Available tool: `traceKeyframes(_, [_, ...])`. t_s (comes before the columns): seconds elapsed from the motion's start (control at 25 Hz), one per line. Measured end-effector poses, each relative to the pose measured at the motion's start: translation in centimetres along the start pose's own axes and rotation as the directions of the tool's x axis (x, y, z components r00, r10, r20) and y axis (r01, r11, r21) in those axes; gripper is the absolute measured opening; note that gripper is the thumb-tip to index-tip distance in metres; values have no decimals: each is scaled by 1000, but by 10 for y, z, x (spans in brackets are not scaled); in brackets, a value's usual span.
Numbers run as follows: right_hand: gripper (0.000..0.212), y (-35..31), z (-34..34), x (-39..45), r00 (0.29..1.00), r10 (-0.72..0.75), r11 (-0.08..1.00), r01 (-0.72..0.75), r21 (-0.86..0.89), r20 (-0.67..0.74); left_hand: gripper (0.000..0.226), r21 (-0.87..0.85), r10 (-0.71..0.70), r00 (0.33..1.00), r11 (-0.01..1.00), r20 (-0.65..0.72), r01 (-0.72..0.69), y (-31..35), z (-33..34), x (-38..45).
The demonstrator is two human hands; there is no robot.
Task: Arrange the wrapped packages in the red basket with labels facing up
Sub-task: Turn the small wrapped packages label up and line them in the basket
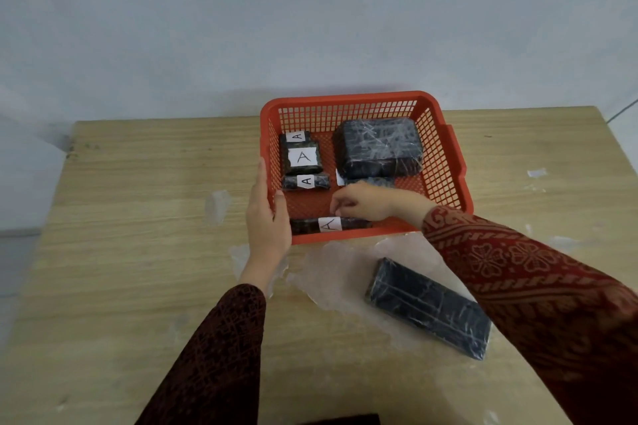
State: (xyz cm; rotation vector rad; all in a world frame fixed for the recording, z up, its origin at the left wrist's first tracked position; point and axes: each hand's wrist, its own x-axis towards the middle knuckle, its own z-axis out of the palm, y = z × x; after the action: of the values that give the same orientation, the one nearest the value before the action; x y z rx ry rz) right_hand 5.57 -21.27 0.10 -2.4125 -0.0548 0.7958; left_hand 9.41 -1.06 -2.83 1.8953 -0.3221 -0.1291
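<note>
The red basket (445,148) stands on the wooden table. Inside lie dark wrapped packages: a labelled "A" stack at the left (303,157), a small "A" one below it (305,181), a large unlabelled block (378,145), a partly hidden one (371,181), and a long thin "A" package (328,225) along the near wall. My left hand (267,217) grips the basket's near-left rim. My right hand (366,202) reaches into the basket, fingers pinched on the thin package's top. Another long dark package (428,307) lies outside on the table.
Clear plastic wrap (331,272) is spread on the table in front of the basket, under the outside package. Scraps of film (217,205) lie to the left and at the right (537,172). A wall rises just behind the basket.
</note>
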Motion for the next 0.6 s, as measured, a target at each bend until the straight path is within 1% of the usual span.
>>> traceKeyframes(0.04, [20,-3,2,4,1000,4,999,-4,-34,9,57,-2,-2,1000,1000,2,2,1,0,0])
traceKeyframes(0.12, [21,-5,1,8,1000,5,1000,-5,-29,6,56,-7,-6,1000,1000,3,6,0,0,1])
traceKeyframes(0.2, [19,-7,-1,7,1000,-21,997,21,-68,-7,56,-4,7,1000,1000,3,-7,-1,1,1])
traceKeyframes(0.32, [18,-8,7,5,993,-87,970,66,-232,-80,55,0,23,1000,1000,1,-23,-2,2,1])
traceKeyframes(0.36, [19,-9,11,4,990,-94,964,65,-258,-101,55,0,24,1000,1000,-1,-24,-2,1,1])
traceKeyframes(0.44, [18,-9,14,1,985,-102,967,66,-246,-136,56,-3,19,1000,1000,0,-19,-2,1,1])
traceKeyframes(0.52, [17,-3,10,-7,968,-121,973,72,-220,-219,56,-14,13,1000,1000,8,-13,-2,1,1])
traceKeyframes(0.6, [18,10,3,-18,929,-137,961,39,-275,-344,56,-34,-1,1000,999,14,1,-1,2,0])
